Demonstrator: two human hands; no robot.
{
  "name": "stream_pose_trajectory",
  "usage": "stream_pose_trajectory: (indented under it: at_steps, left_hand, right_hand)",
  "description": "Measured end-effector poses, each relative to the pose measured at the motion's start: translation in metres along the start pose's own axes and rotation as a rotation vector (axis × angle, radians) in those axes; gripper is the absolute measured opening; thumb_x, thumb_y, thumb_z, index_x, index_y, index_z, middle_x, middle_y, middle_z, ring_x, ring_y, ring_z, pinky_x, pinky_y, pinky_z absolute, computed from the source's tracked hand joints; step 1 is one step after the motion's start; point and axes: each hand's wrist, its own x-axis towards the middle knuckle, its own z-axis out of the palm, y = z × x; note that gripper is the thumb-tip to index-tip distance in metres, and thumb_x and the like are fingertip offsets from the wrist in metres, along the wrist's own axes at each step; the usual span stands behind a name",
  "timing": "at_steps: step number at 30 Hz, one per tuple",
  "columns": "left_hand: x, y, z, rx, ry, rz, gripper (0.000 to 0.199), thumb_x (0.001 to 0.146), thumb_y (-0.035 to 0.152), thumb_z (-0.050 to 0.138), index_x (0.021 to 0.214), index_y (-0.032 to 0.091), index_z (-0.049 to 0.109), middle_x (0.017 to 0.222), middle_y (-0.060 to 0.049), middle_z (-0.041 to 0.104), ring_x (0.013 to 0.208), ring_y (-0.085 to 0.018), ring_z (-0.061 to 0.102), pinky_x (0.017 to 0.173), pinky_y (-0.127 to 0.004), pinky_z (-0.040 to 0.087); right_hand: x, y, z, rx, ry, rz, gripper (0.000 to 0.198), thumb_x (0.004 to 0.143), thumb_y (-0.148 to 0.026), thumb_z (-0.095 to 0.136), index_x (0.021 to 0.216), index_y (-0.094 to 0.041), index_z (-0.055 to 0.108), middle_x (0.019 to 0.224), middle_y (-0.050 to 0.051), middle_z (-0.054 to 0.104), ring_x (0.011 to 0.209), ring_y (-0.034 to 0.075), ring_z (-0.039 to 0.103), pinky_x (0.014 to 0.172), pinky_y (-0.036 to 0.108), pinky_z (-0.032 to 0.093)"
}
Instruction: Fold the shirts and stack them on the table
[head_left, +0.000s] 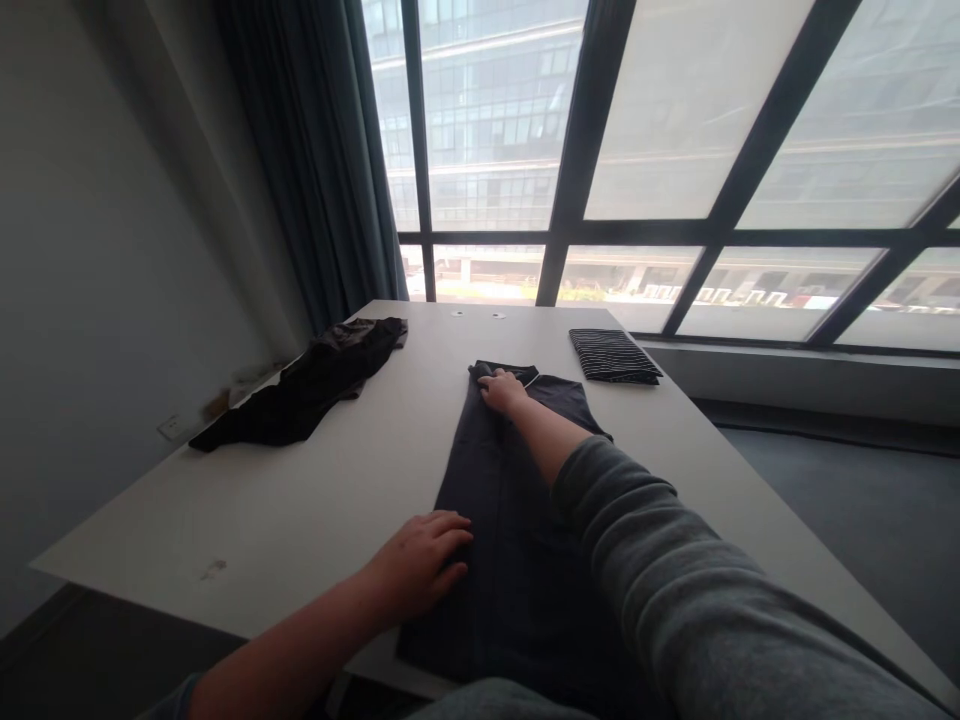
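Note:
A dark shirt point(502, 540) lies spread lengthwise on the table in front of me, its collar end away from me and a thin white line showing near the collar. My right hand point(504, 390) is at the far left shoulder of the shirt, fingers curled on a bunched bit of its cloth. Nearer to me, my left hand point(429, 560) rests flat on the shirt's left edge with the fingers stretched out. My right forearm and grey sleeve cover part of the shirt's right side, and its near end is partly hidden by my body.
A white table point(330, 520) holds everything. Black clothing point(300, 390) lies loosely heaped along its left edge. A folded black-and-white striped garment point(613, 356) sits at the far right. Beyond are large windows point(495, 130) and a dark curtain point(315, 150); a wall socket point(172, 428) is at left.

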Motion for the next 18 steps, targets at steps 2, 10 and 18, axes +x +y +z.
stream_pose_trajectory:
  at_steps: [2,10,18]
  left_hand:
    - [0.007,-0.017,0.01,0.066,0.004,0.018,0.053,0.096,0.026,0.064,0.148,0.023,0.06,0.161,-0.011,0.054,0.153,-0.032,0.045,0.124,-0.055,0.039]
    - [0.006,-0.035,0.029,0.126,0.014,-0.006,0.066,0.102,0.036,0.059,0.165,0.027,0.041,0.174,-0.008,0.035,0.16,-0.029,0.033,0.132,-0.054,0.027]
    - [0.006,-0.042,0.041,0.188,0.109,-0.044,0.066,0.108,0.045,0.047,0.168,0.023,0.034,0.174,-0.009,0.032,0.159,-0.028,0.035,0.131,-0.05,0.028]
  right_hand:
    - [0.007,-0.004,0.003,-0.002,-0.013,-0.007,0.047,0.103,-0.048,0.054,0.147,-0.035,0.066,0.156,0.015,0.05,0.141,0.039,0.046,0.113,0.054,0.043]
    - [0.029,-0.001,0.007,-0.006,0.07,0.122,0.049,0.106,-0.032,0.037,0.143,-0.02,0.066,0.153,0.019,0.053,0.141,0.035,0.046,0.112,0.048,0.044]
    - [0.033,0.005,0.024,-0.075,0.143,0.127,0.062,0.107,-0.04,0.038,0.163,-0.014,0.044,0.177,0.018,0.021,0.163,0.04,0.008,0.127,0.063,0.014]
